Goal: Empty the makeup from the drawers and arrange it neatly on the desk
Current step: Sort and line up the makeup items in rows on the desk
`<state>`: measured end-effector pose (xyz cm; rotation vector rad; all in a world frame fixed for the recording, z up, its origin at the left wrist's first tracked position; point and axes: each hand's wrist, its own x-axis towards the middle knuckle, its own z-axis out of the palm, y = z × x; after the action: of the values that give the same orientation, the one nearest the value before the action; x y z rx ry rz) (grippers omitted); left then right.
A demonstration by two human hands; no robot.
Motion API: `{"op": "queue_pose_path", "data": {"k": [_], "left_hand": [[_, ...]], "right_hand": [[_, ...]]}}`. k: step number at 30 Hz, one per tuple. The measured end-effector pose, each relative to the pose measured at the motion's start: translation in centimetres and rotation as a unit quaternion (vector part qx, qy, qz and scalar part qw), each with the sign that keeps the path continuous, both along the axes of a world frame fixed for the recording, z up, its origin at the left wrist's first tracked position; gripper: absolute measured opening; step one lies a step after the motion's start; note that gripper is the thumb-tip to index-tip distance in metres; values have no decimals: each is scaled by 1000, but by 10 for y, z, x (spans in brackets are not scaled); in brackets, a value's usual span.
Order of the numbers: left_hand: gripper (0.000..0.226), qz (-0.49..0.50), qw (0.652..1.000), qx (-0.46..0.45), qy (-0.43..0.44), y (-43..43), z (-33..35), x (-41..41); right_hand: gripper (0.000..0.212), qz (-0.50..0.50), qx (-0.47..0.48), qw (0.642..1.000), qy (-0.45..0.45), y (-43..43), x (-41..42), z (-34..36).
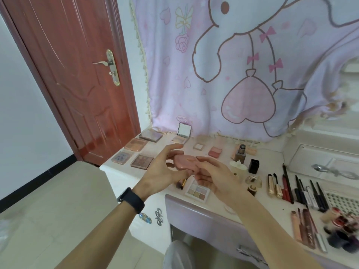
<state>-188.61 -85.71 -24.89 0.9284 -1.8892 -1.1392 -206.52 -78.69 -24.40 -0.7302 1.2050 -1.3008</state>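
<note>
A pink oval compact [185,162] is held above the white desk [219,202] between my two hands. My left hand [165,167], with a black band on its wrist, grips the compact's left end with fingers spread. My right hand [211,173] pinches its right end. Under my hands lie a pastel eyeshadow palette [198,191] and a small brush [181,184]. Several flat palettes [136,152] lie in rows at the desk's left end. An open mirror compact [183,133] stands at the back.
Pencils and mascaras [297,189] lie in a row on the right, with lip items and dark jars [342,230] near the front right corner. Small bottles [240,153] stand mid-desk. A red door [77,74] is to the left, a pink curtain [233,65] behind the desk.
</note>
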Motion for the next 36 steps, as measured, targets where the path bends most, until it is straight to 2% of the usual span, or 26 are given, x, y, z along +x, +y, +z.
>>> {"op": "queue_pose_path", "data": {"k": [4, 7, 10, 12, 16, 21, 26, 30, 36], "left_hand": [[62, 28, 994, 87, 55, 31, -10, -13], [40, 30, 989, 127, 73, 48, -12, -21], [23, 12, 988, 142, 64, 60, -13, -25], [26, -1, 988, 141, 57, 62, -13, -27], [50, 6, 986, 146, 78, 64, -18, -34], [51, 43, 988, 126, 79, 67, -24, -41], [56, -2, 989, 129, 70, 67, -25, -40], [68, -5, 985, 146, 88, 67, -27, -43], [49, 8, 975, 182, 126, 69, -29, -49]], "right_hand": [[25, 15, 13, 995, -96, 36, -1, -7], [27, 1, 9, 999, -43, 50, -4, -17], [40, -4, -30, 999, 36, 64, -10, -24], [45, 7, -67, 995, 78, 71, -13, -25], [38, -11, -102, 991, 91, 77, -15, -26], [43, -49, -90, 991, 82, 75, -13, -34], [41, -52, -106, 988, 104, 78, -12, -40], [35, -52, -132, 959, 244, 77, -2, -47], [37, -82, -166, 927, 325, 68, 6, -49]]}}
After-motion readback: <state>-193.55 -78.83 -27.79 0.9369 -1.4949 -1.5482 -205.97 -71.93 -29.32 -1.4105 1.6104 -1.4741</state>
